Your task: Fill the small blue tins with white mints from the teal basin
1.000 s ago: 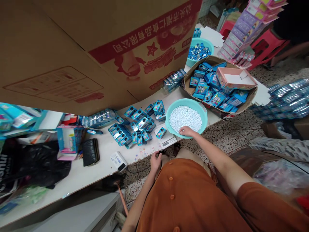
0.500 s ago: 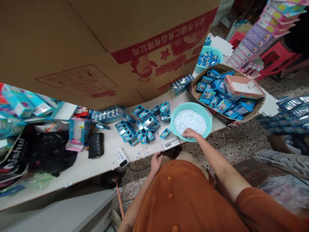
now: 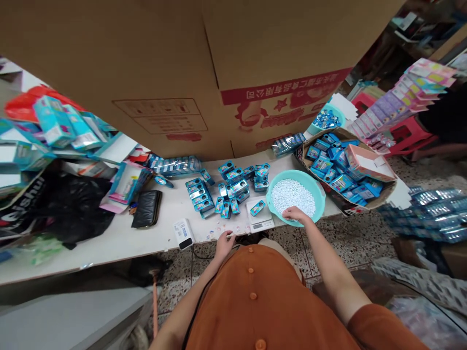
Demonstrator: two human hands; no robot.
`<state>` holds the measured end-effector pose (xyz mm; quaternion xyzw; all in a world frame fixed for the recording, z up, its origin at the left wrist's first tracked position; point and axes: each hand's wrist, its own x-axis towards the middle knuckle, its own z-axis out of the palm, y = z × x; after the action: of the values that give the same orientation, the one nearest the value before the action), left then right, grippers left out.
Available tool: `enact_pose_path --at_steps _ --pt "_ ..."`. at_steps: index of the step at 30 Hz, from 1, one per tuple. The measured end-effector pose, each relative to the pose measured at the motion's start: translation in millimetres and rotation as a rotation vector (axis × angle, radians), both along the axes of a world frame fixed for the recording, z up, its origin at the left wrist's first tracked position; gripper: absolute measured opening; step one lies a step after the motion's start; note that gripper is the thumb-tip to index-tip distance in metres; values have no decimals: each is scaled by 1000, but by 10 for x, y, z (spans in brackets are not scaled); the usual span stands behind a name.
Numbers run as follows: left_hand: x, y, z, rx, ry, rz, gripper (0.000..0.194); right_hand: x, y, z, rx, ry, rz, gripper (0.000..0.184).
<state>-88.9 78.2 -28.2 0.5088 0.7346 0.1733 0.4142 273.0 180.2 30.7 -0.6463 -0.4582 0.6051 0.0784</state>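
Right hand (image 3: 295,214): my fingers dip among white pellets (image 3: 293,193); grip unclear.
Left hand (image 3: 224,245): loosely parted, seemingly empty.
Turquoise basin (image 3: 320,197): pellets inside, near the table (image 3: 146,242) edge; my wrist's weight could tip it.

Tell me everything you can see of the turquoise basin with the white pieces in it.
The turquoise basin is round, shallow and wide-rimmed, and looks plastic. It sits upright on the white table, its near rim appearing to reach past the front edge. Small white pieces cover its bottom. The person's right hand reaches over the near rim, fingers at the pieces; whether the wrist touches the rim is unclear.
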Motion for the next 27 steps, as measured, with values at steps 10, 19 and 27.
enact_pose_path --at_steps 10,19,27 --pt "-142 15 -98 -10 -17 6 20 -591 339 208 420 -329 100 13" --pt "-288 -116 -128 -1 -36 117 22 -1029 499 255 463 -390 264 21" --pt "-403 -235 -143 -23 -61 158 22 -1134 557 180 491 -466 448 26"
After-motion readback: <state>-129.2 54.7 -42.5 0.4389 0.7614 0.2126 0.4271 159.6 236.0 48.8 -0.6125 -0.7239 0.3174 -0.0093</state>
